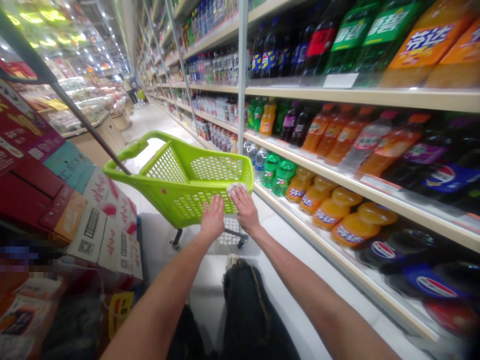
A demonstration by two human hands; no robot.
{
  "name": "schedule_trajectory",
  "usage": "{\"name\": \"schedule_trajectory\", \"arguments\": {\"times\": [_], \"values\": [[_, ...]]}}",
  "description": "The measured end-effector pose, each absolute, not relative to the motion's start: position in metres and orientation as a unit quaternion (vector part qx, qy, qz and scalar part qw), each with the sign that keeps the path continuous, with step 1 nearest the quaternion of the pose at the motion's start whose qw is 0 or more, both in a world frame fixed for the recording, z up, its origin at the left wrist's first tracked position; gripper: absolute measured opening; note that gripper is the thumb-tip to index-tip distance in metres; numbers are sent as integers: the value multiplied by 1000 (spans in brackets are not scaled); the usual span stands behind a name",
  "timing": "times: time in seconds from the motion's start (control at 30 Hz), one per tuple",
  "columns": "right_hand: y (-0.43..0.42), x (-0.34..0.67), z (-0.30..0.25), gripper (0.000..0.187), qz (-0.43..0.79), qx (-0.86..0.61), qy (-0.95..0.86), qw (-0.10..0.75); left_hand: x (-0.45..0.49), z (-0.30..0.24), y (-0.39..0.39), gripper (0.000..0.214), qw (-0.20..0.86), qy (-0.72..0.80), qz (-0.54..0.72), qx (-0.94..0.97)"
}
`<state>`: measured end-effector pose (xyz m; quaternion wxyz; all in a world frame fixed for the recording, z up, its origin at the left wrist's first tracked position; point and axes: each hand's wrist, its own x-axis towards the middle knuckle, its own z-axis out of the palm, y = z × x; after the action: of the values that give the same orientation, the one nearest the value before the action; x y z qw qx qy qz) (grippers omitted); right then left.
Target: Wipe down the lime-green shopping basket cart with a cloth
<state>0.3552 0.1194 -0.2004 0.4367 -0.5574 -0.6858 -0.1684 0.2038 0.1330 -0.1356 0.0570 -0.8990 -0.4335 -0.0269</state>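
A lime-green plastic shopping basket on wheels (187, 175) stands in the aisle in front of me, tilted, with its long handle reaching up to the left. My left hand (212, 219) lies flat against the basket's near wall, fingers stretched out. My right hand (245, 207) rests on the basket's near rim, its fingers pressed on a small whitish cloth (234, 188). Nothing can be seen inside the basket.
Shelves of soft-drink bottles (337, 200) run along the right, the lowest shelf close to my right arm. Stacked cardboard boxes (101, 225) stand at the left. The white floor aisle (150, 120) runs on ahead. My dark trouser leg (247, 310) shows below.
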Motion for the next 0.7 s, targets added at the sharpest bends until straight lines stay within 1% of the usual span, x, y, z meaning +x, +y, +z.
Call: {"name": "schedule_trajectory", "arguments": {"times": [0.07,0.13,0.33,0.43,0.53,0.63,0.7], "values": [[129,350,-192,51,-180,-556,-690,428,200,-132,135,67,59,-447,-26,-892],[137,346,-198,49,-179,-559,-700,408,198,-131,135,67,57,-450,-19,-891],[135,341,-250,44,-129,-563,-744,337,191,-144,131,67,52,-440,0,-896],[127,339,-261,43,-108,-571,-754,307,186,-151,131,66,53,-436,-1,-898],[126,332,-248,45,-112,-569,-749,321,180,-152,135,66,53,-441,-10,-896],[138,320,-218,45,-143,-539,-744,368,173,-146,142,65,62,-461,-35,-885],[150,313,-199,45,-153,-527,-743,383,168,-141,147,66,70,-476,-55,-875]]}}
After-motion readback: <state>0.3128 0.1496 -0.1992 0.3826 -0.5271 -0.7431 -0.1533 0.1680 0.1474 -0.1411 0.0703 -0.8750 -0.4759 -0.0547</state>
